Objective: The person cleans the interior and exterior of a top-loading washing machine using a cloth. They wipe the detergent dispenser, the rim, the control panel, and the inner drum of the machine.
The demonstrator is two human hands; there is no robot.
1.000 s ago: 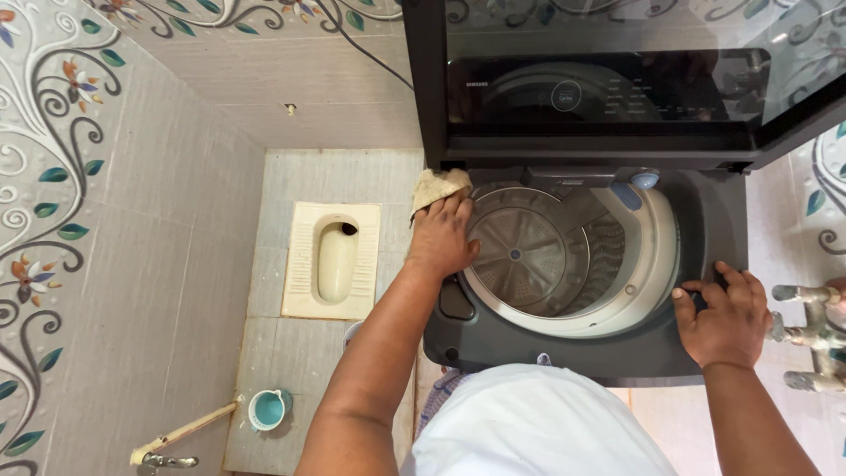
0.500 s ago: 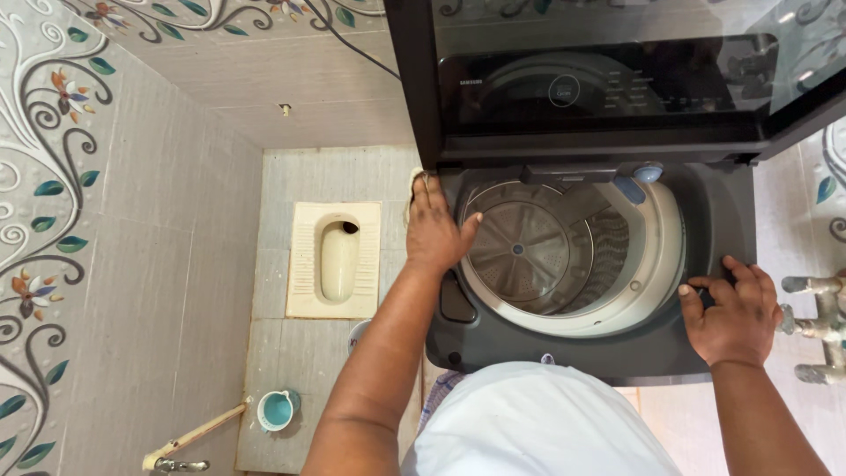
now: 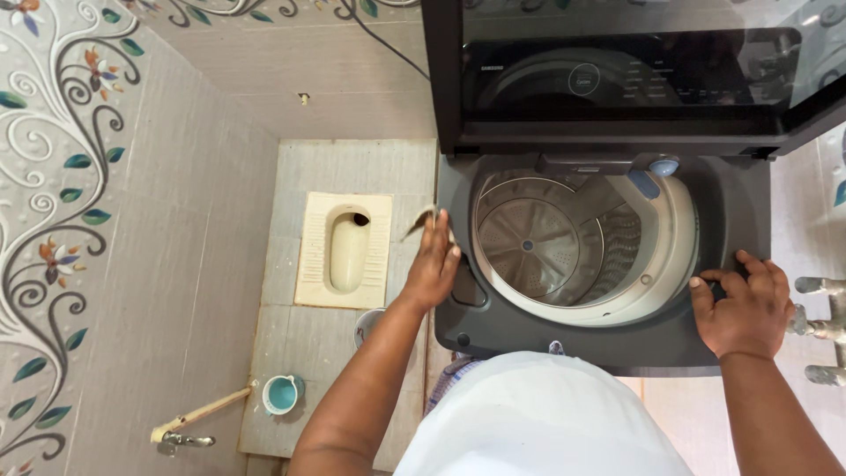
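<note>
The left hand (image 3: 434,264) presses a small brownish cloth (image 3: 421,220) flat, fingers together, on the left edge of the washing machine (image 3: 493,326). The right hand (image 3: 745,304) rests with fingers spread on its right edge, holding nothing, beside the drum (image 3: 538,242).

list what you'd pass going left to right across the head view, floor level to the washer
Patterned wall tiles → teal mug → squat toilet → left hand pressing a cloth on the washer's left rim → steel drum → right hand on the right rim → metal taps
</note>
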